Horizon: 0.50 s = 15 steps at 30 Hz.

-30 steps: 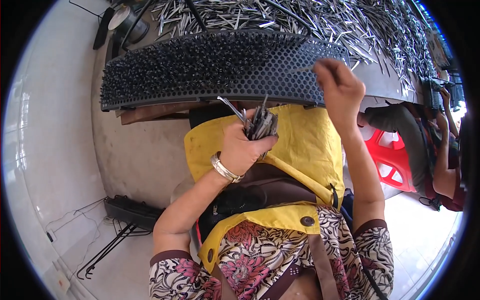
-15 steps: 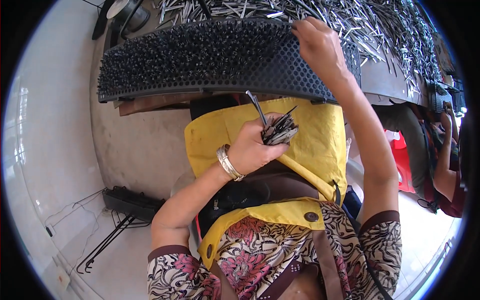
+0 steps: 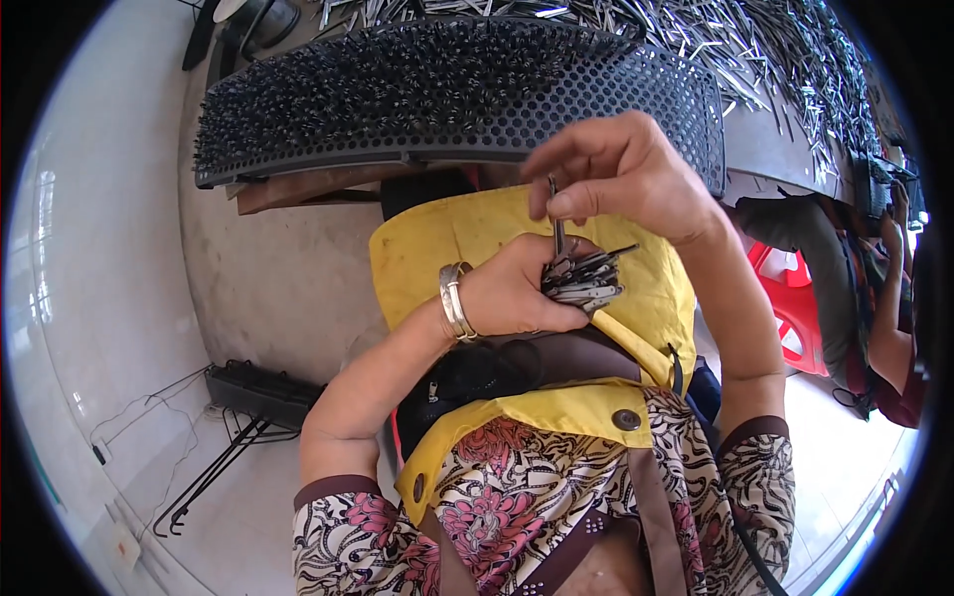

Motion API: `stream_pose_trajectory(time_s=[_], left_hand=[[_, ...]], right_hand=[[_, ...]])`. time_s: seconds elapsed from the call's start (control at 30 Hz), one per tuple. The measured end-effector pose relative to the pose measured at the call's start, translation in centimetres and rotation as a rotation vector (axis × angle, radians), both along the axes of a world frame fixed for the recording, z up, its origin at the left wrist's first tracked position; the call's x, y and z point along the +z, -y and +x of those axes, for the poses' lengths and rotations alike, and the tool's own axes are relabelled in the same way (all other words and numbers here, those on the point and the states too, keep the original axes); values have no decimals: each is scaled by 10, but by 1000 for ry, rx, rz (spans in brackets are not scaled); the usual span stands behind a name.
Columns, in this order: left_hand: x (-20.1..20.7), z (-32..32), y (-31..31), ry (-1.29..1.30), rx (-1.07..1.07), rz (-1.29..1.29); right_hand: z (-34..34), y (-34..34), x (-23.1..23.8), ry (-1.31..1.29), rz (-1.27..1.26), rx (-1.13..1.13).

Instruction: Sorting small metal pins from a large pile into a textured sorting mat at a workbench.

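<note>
In my left hand (image 3: 512, 288) is a bundle of thin dark metal strips (image 3: 586, 283), closed in the fist, with the ends sticking out on the thumb side. Just above it, my right hand (image 3: 631, 179) pinches the upper end of one strip (image 3: 556, 214) that stands up out of the bundle. Beyond both hands lies a curved black perforated rack (image 3: 636, 109). Its left and middle holes are packed with upright dark strips (image 3: 378, 89), while the holes toward the right end show bare. My fingers hide the lower part of the bundle.
Loose metal strips (image 3: 755, 50) cover the table behind the rack. A yellow apron (image 3: 437, 233) spreads over my lap. At the far right another person's arm (image 3: 887, 298) works near a red stool (image 3: 790, 308). A black metal stand (image 3: 258, 392) lies low at the left.
My right hand has come back from the right part of the rack to the bundle and now grips a strip there. My left hand has shifted slightly right.
</note>
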<state>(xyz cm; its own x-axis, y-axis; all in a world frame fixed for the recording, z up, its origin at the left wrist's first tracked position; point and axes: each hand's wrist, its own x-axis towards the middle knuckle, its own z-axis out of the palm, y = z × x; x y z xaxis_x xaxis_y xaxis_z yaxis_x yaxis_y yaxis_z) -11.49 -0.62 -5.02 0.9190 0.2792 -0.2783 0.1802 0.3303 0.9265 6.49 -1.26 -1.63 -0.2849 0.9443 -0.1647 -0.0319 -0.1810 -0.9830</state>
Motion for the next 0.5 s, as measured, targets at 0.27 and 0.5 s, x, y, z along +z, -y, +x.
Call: stream_pose_trajectory(time_s=[0.27,0.5], left_hand=[[-5,4,6,-73,212,-124],[-4,7,5,-63,336,-413]], right_hand=[[31,2,-18,-296,20,-518],[76,-30,-41,-240,264,-888]])
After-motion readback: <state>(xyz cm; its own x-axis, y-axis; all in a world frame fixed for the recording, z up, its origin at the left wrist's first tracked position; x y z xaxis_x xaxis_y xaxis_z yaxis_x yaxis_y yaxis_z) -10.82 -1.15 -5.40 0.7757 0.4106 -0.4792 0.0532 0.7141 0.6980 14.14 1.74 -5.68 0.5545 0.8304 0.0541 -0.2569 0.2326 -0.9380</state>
